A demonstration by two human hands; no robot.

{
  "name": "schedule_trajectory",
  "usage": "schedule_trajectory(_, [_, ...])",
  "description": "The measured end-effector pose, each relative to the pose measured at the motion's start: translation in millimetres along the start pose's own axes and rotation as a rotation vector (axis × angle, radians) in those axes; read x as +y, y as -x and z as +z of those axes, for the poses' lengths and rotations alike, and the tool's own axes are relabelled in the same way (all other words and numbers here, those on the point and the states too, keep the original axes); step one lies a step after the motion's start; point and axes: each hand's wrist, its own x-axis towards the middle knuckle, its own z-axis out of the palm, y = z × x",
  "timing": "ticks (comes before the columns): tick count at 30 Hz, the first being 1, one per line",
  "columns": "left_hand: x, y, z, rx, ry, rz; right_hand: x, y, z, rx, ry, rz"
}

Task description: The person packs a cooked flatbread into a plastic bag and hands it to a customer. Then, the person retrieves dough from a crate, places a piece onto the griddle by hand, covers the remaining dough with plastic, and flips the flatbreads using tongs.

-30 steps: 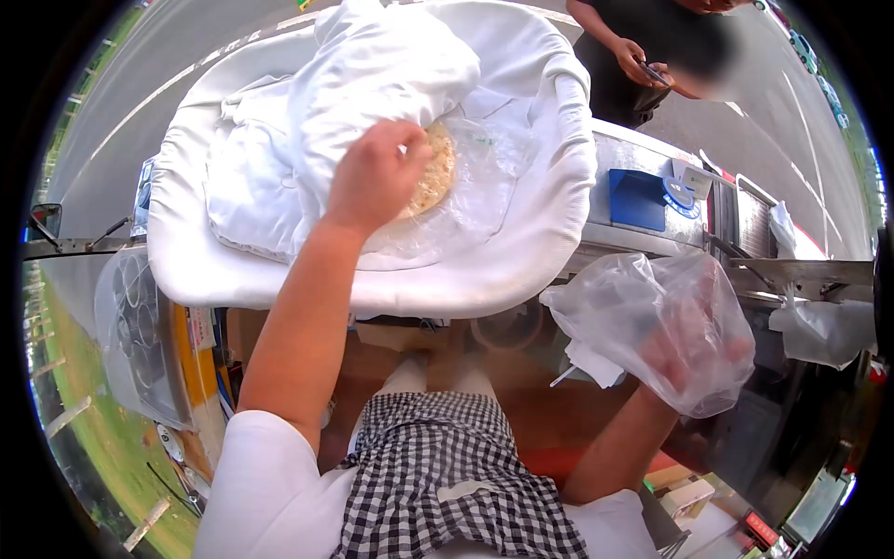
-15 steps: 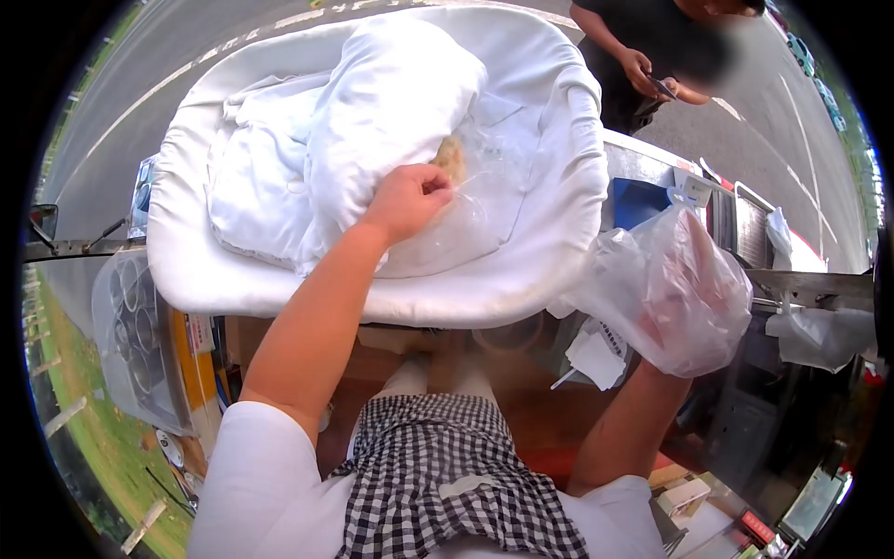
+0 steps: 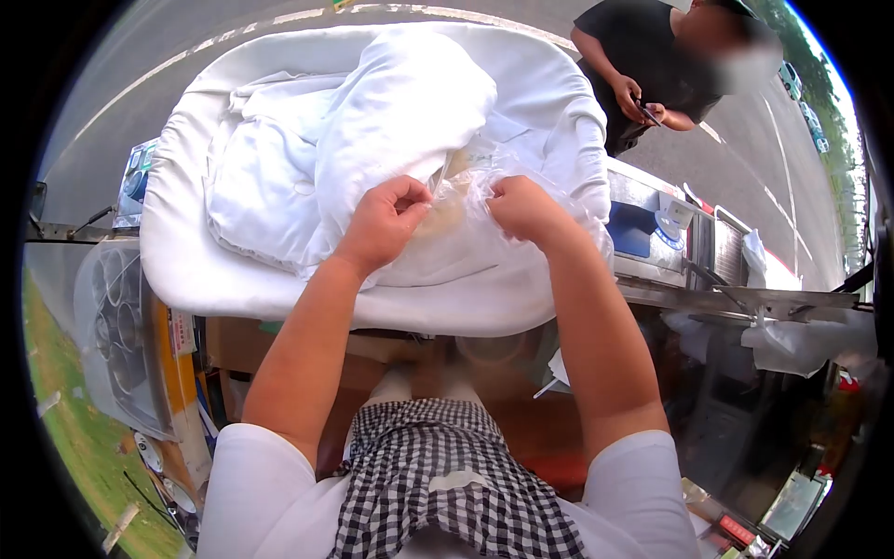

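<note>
A large basket lined with white cloth (image 3: pixel 186 275) fills the upper middle of the head view. White padded quilts (image 3: pixel 400 102) are heaped in it, partly folded back. Beside the fold, a pale tan, bread-like food (image 3: pixel 442 216) shows through clear plastic, its full shape hidden. My right hand (image 3: pixel 531 211) is closed on a thin clear plastic bag (image 3: pixel 478 186) over the food. My left hand (image 3: pixel 384 222) is pinched at the quilt's edge, left of the bag; what its fingertips hold, if anything, cannot be made out.
Across the basket, a person in black (image 3: pixel 643 70) stands holding a phone (image 3: pixel 649 114). At right is a metal counter with a blue box (image 3: pixel 631 228) and hanging white plastic bags (image 3: pixel 796 343). A clear plastic container with cups (image 3: pixel 121 321) stands at left.
My right hand, which was inside a plastic bag at the right, has moved left over the basket and now grips plastic by the food. My left hand has shifted slightly left and down.
</note>
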Motion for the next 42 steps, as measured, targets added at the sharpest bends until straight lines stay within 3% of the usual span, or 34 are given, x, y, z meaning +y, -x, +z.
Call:
schedule_trajectory(3, [-3.4, -0.4, -0.2, -0.002, 0.046, 0.013, 10.6, -52.5, 16.7, 0.083, 0.217, -0.002])
schedule_trajectory(6, [-5.5, -0.7, -1.0, -0.019, 0.047, 0.017, 7.6, -73.4, 39.7, 0.250, 0.073, 0.045])
schedule_trajectory(12, [-18.3, 1.8, -2.2, -0.026, -0.119, 0.148, 26.6, -117.5, 64.4, 0.326, 0.205, 0.077])
schedule_trajectory(16, [-18.7, 3.8, -6.8, -0.013, -0.093, 0.131, -3.3, -93.1, 52.5, 0.145, 0.086, 0.115])
schedule_trajectory(18, [-16.9, 4.0, -8.7, -0.013, -0.072, 0.125, 28.1, -130.6, 63.2, 0.121, 0.155, 0.158])
schedule_trajectory(20, [-15.7, 1.9, -12.5, 0.000, -0.066, 0.139, 51.7, -151.2, 76.0, 0.248, 0.063, 0.123])
schedule_trajectory(27, [-15.1, 3.1, -11.0, 0.015, -0.041, 0.107, 6.9, -103.6, 63.6, 0.378, 0.234, 0.110])
schedule_trajectory(30, [-14.2, 1.1, -7.0, 0.018, -0.036, 0.099, 24.3, -122.7, 70.3, 0.411, 0.362, -0.100])
schedule_trajectory(33, [-12.4, 0.5, -4.4, 0.035, -0.027, 0.114, 38.6, -130.0, 67.5, 0.225, 0.179, -0.106])
schedule_trajectory(36, [-8.7, -0.6, -3.2, 0.060, 0.003, 0.100, -0.5, -84.0, 60.0, 0.192, -0.302, 0.212])
schedule_trajectory(39, [-2.2, -1.4, -4.0, 0.075, 0.056, 0.077, -6.5, -77.5, 50.3, 0.212, -0.360, 0.145])
schedule_trajectory(42, [-1.2, -3.7, -1.9, 0.085, 0.105, 0.053, -23.8, -44.1, 33.3, 0.324, -0.103, 0.032])
